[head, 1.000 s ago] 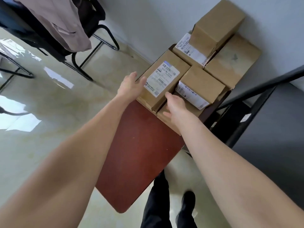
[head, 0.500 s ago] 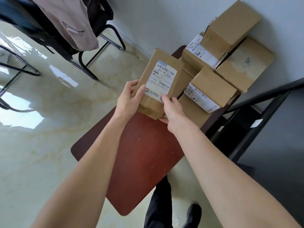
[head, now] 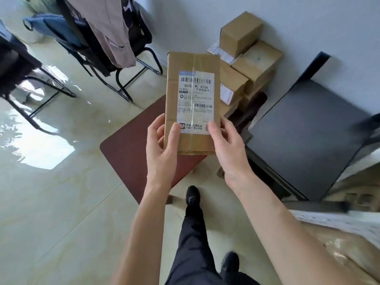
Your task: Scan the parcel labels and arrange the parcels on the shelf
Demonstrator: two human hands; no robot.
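While both hands' fingers clamp parcel [head: 192, 99], brown table [head: 131, 149] stands on glossy floor [head: 61, 202].

Held parcel [head: 192, 103] hides part of the stacked boxes [head: 249, 64] and red table [head: 131, 149]. Label [head: 195, 102] small print is illegible. Shelf [head: 308, 136] blurs rightward, cut by the frame edge.

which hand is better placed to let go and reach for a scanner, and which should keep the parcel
Probably the right hand: it pinches only the parcel at its lower right corner. The left hand wraps the lower left edge, thumb on the front, so it could likely hold alone.
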